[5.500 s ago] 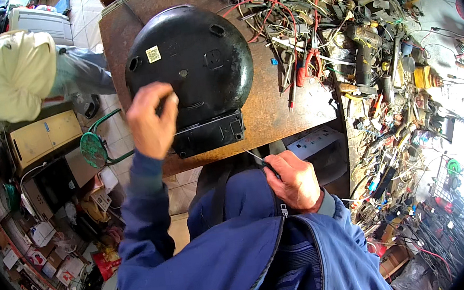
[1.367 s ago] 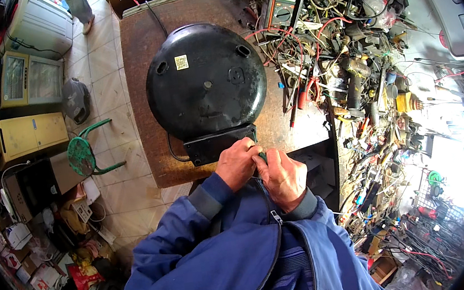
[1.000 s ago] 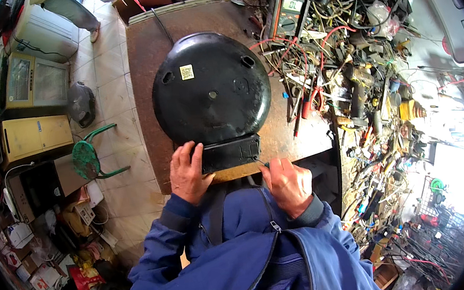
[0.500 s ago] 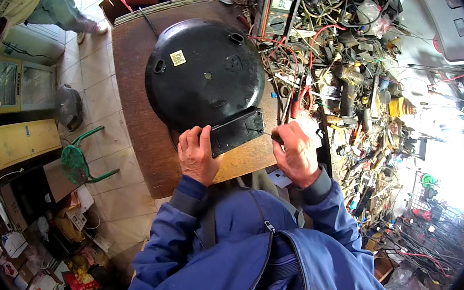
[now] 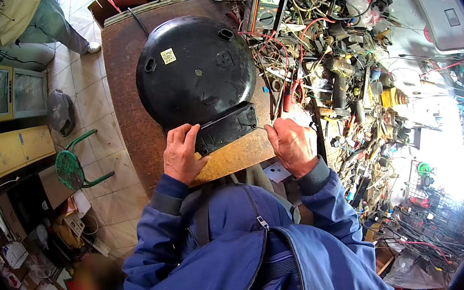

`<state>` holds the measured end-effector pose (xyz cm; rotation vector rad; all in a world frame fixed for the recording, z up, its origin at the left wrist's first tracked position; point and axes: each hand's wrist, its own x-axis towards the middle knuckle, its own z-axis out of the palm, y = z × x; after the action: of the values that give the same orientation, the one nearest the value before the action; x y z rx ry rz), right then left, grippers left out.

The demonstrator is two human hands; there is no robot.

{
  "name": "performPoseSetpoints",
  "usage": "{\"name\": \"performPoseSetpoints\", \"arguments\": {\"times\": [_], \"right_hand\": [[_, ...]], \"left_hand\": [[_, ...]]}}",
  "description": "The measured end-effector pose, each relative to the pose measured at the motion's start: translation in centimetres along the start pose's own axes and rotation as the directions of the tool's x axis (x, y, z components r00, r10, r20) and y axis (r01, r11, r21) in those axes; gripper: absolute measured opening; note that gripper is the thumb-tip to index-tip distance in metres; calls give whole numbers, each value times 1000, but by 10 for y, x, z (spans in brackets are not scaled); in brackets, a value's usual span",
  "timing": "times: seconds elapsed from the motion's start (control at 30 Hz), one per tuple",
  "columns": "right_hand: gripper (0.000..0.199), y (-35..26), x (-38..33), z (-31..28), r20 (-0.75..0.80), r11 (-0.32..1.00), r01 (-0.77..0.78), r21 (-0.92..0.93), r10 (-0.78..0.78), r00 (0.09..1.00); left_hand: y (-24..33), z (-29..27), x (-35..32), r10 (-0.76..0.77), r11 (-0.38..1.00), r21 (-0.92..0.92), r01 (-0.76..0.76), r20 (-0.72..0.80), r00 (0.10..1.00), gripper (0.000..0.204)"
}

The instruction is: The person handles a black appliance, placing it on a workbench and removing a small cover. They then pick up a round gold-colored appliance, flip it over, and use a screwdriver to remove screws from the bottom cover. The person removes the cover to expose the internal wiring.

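Note:
A round black appliance base [image 5: 194, 74] lies underside up on the wooden workbench, a square printed sticker near its far left. Its near edge carries a long black rectangular housing [image 5: 227, 129] with screw posts at the ends. My left hand [image 5: 182, 155] grips the housing's left end, thumb at the near side and fingers over the top. My right hand [image 5: 294, 146] is closed around what looks like a screwdriver [image 5: 262, 128]. Only its thin shaft shows, pointing at the housing's right end; the handle is hidden in my fist. Whether the tip touches a screw cannot be seen.
A multimeter [image 5: 266, 6] with red leads stands at the far right of the workbench [image 5: 124, 94]. Red-handled pliers [image 5: 290, 98] lie among heaped cables, tools and parts. Left are a green stool [image 5: 70, 169] and cabinets. Another person's leg [image 5: 58, 27] shows at upper left.
The whole view has shifted slightly left and up. My right hand has turned a little, hiding the dark handle. My left hand keeps its hold. The other person's leg has moved.

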<state>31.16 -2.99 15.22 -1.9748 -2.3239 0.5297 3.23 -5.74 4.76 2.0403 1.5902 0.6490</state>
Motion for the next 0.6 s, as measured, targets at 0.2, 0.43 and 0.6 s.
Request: {"name": "performPoseSetpoints", "arguments": {"times": [0.2, 0.43, 0.6], "right_hand": [[24, 0, -5, -1, -161, 985, 76, 157, -50, 986], [19, 4, -3, 5, -258, 969, 160, 187, -108, 960], [31, 16, -6, 3, -120, 982, 159, 103, -147, 982]], "left_hand": [[-2, -3, 4, 25, 999, -36, -24, 17, 1000, 88], [2, -5, 8, 21, 1000, 17, -22, 11, 1000, 82], [6, -3, 5, 7, 999, 49, -7, 10, 1000, 81]]}}
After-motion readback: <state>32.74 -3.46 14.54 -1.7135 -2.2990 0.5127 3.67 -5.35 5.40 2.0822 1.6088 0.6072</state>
